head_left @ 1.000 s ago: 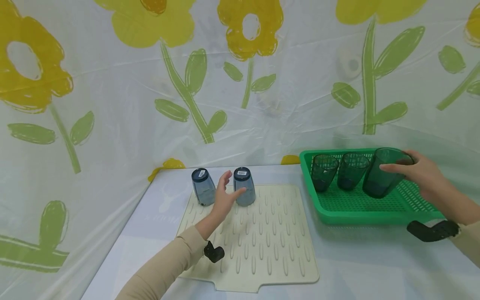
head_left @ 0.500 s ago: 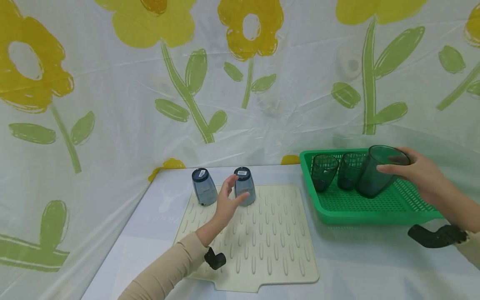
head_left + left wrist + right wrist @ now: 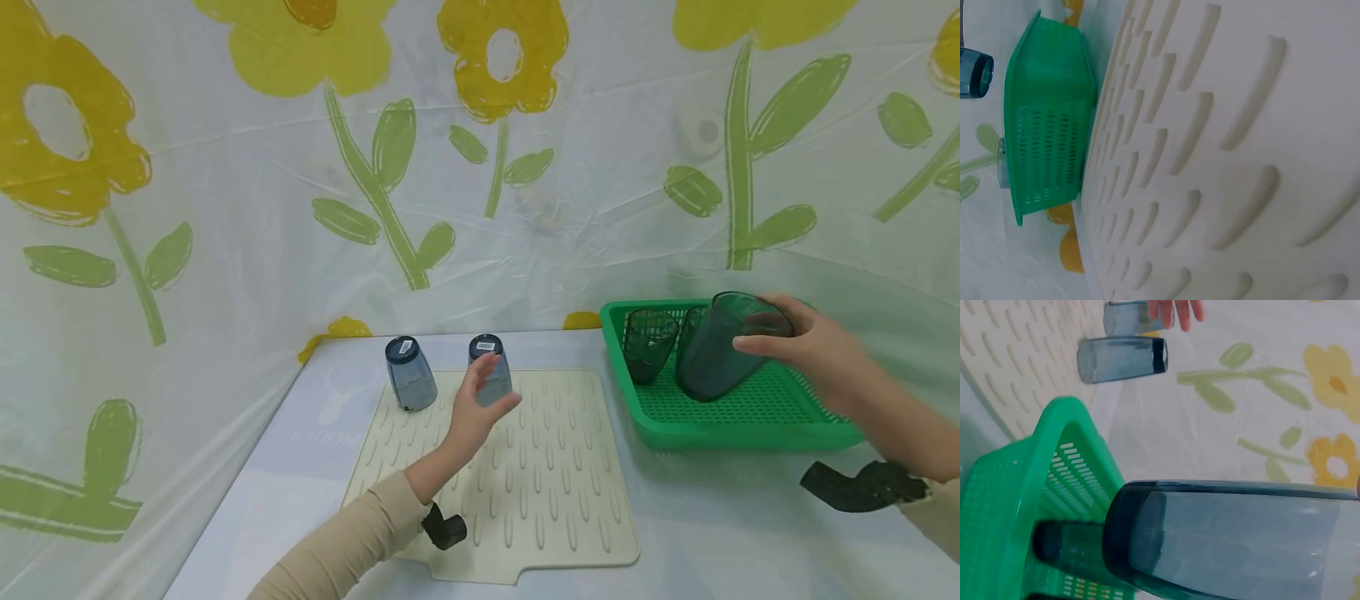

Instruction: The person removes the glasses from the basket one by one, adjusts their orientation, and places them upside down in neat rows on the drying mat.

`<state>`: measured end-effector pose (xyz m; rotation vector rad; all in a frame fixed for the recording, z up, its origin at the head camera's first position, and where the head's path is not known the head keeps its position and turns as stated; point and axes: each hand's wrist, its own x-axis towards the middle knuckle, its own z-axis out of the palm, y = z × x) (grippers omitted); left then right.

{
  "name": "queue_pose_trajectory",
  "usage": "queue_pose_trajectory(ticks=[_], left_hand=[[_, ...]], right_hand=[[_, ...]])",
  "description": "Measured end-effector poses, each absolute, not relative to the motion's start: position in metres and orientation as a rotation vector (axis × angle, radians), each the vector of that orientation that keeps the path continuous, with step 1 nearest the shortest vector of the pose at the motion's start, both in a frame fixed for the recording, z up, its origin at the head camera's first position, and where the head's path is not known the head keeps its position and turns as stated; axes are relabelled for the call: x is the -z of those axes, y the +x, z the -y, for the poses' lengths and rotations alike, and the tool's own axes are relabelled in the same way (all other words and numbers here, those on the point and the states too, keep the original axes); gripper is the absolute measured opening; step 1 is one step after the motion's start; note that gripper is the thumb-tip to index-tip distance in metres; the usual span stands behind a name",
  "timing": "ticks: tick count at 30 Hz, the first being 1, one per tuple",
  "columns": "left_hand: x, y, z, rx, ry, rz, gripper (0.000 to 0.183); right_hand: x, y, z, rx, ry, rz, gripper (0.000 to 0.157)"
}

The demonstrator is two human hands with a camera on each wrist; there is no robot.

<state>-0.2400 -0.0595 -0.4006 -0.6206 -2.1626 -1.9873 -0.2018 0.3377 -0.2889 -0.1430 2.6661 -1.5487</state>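
My right hand (image 3: 810, 346) grips a blue-tinted drinking glass (image 3: 723, 350) near its rim, thumb in front; the glass tilts with its base to the lower left, over the green basket (image 3: 720, 435). In the right wrist view this glass (image 3: 1229, 540) fills the lower right. My left hand (image 3: 476, 412) is in the air over the pale ribbed drying mat (image 3: 547, 500), fingers spread and holding nothing. Behind it stands an upside-down glass (image 3: 495, 390), partly covered by the fingers. Another upside-down glass (image 3: 411, 379) stands to its left at the mat's back corner.
Inside the basket, an upright glass (image 3: 648, 346) stands at the left, and a second one (image 3: 692, 321) is mostly hidden behind the held glass. A white curtain (image 3: 592, 208) with yellow flowers hangs behind the white table (image 3: 712, 533).
My right hand has moved left with the glass, which tilts more and now covers much of a glass in the basket. My left hand has shifted right across the front of the upside-down glass.
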Motion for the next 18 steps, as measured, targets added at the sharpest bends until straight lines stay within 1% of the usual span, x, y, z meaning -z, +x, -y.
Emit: queue_pose_trajectory(ticks=[4, 12, 18], left_hand=[[0.401, -0.236, 0.053, 1.985, -0.650, 2.188, 0.068], [0.390, -0.222, 0.040, 2.039, -0.675, 2.230, 0.063], [0.401, -0.221, 0.032, 2.036, -0.730, 2.239, 0.065]], right_hand=[[0.289, -0.199, -0.328, 1.580, -0.158, -2.626, 0.074], [0.290, -0.199, -0.312, 1.584, -0.144, -2.568, 0.078], [0.293, -0.199, -0.304, 1.670, -0.194, -2.486, 0.076]])
